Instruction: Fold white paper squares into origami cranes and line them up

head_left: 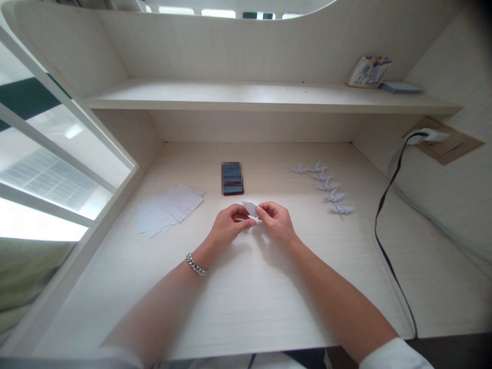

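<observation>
A small folded piece of white paper (250, 208) is pinched between both my hands just above the middle of the pale wooden desk (246, 287). My left hand (227, 226), with a metal bracelet on its wrist, grips the paper's left side with fingers curled. My right hand (275, 220) pinches its right side. A dark phone (232, 178) lies flat just behind the hands. A loose pile of white paper sheets (169, 209) lies to the left. Several folded paper cranes (326, 186) stand in a curved row to the right.
A black cable (384, 225) runs from a wall plug (426, 136) on the right down across the desk to its front edge. A shelf (269, 97) above holds a small colourful packet (369, 70) and a flat blue item (400, 87). A window frame borders the left.
</observation>
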Motion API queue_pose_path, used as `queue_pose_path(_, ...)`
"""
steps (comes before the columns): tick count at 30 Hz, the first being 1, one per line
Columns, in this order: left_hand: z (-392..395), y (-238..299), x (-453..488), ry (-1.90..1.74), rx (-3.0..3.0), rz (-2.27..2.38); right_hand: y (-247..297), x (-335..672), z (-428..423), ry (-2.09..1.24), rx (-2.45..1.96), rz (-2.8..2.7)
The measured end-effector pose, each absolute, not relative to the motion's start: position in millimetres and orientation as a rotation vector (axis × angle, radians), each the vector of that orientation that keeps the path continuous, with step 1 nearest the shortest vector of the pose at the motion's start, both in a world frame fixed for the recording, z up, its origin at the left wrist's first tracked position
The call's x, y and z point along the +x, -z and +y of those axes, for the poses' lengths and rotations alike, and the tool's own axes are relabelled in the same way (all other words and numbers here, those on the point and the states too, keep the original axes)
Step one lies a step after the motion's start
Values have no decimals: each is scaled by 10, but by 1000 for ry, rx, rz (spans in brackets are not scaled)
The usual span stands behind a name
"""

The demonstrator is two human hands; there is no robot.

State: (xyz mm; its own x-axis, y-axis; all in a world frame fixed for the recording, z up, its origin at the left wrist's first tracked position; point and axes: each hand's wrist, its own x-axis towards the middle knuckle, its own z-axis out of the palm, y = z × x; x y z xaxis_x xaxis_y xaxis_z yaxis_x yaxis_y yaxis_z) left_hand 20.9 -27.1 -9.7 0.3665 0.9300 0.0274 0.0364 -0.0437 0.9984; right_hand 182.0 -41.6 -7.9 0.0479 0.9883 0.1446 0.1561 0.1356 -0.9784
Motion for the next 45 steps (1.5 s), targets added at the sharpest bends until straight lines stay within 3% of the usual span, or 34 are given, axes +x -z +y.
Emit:
queue_pose_path(21, -251, 118, 240, -1015, 1233, 1007, 86, 1829, -384, -1320, -1109, -1158)
queue_pose_path(45, -280, 98, 227, -1141, 1329, 1083, 71, 1826, -454, -917, -1165, -1443)
